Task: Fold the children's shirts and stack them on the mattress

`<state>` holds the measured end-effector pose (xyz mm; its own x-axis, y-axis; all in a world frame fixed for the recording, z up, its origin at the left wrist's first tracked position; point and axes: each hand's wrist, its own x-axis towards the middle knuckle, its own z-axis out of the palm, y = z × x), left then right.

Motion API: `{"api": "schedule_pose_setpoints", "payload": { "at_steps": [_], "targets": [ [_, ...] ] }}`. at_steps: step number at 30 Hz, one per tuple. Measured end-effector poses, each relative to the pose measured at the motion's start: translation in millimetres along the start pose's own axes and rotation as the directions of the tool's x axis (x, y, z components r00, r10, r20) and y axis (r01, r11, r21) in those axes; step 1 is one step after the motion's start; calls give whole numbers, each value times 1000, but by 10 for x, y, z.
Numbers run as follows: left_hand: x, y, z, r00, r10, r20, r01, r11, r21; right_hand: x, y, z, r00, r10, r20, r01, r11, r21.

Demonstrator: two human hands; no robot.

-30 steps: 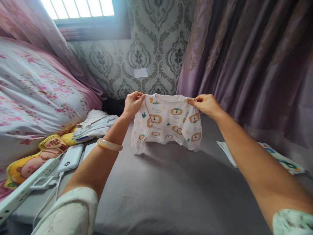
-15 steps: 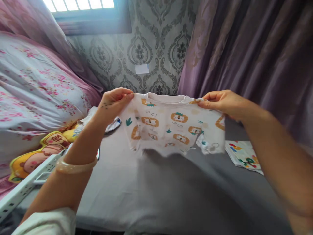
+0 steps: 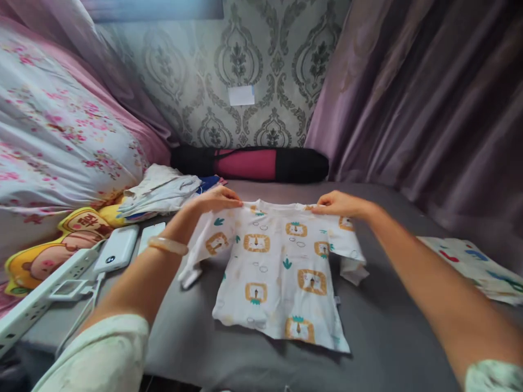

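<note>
A small white long-sleeved shirt (image 3: 278, 256) with orange lion faces and green leaves lies spread on the grey sheet (image 3: 392, 326), collar away from me. Its left shoulder is pinched between the thumb and fingers of my left hand (image 3: 218, 199). At the opposite shoulder, my right hand (image 3: 339, 203) grips the fabric in the same way. Both sleeves hang outward beside the body of the shirt, the right one bent downward. A light bracelet (image 3: 167, 245) circles my left forearm.
Several crumpled clothes (image 3: 163, 188) are piled at left, near a white power bank (image 3: 118, 247) and a power strip (image 3: 77, 267). A folded printed cloth (image 3: 474, 267) sits at right. Along the wall rests a black and pink long bag (image 3: 249, 164). A yellow cartoon cushion (image 3: 53, 256) lies leftmost.
The shirt has come down from being held up in the air to lying on the sheet, with both hands still on its shoulders. My view has tilted downward, showing the long bag.
</note>
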<state>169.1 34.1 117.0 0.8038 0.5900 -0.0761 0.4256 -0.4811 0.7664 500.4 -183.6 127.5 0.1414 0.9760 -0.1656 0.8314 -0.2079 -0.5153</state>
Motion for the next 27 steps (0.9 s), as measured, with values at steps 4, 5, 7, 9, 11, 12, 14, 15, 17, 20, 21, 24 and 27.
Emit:
{"api": "schedule_pose_setpoints", "payload": {
  "at_steps": [4,5,7,9,11,12,14,15,17,20,21,24,27],
  "targets": [
    [368,-483,480,996,-18,-82,13,998,-60,371,386,503,993,2,-122,-22,987,-161],
    [423,-556,566,993,-16,-115,10,998,-56,420,449,575,992,0,-130,-23,983,-180],
    [508,-660,683,984,3,-178,-4,1000,-4,489,543,652,992,2,-127,-27,979,-200],
    [582,-728,741,971,41,-235,-21,996,88,540,604,666,992,13,-126,-39,977,-211],
    [659,-776,765,957,76,-279,-25,983,182,592,645,655,990,24,-141,-56,973,-222],
    [700,-796,772,950,88,-298,-21,975,221,620,659,649,988,29,-153,-63,972,-225],
    [782,-830,784,939,109,-327,-13,960,281,683,681,644,984,45,-170,-84,969,-232],
    [821,-848,789,935,122,-333,-16,952,305,717,689,645,983,53,-173,-94,968,-234],
    [893,-883,791,931,160,-327,-36,934,356,792,706,650,983,70,-172,-111,965,-239],
    [989,-939,760,934,219,-281,-77,895,440,921,736,651,984,88,-158,-126,961,-247],
    [1020,-957,741,937,229,-265,-84,882,464,968,747,647,984,89,-154,-126,960,-250],
    [1118,-1003,672,944,230,-236,-77,852,519,1106,781,630,984,81,-156,-120,959,-257],
    [1217,-1035,612,945,226,-235,-62,833,549,1207,805,620,980,84,-178,-128,959,-253]
  ]
}}
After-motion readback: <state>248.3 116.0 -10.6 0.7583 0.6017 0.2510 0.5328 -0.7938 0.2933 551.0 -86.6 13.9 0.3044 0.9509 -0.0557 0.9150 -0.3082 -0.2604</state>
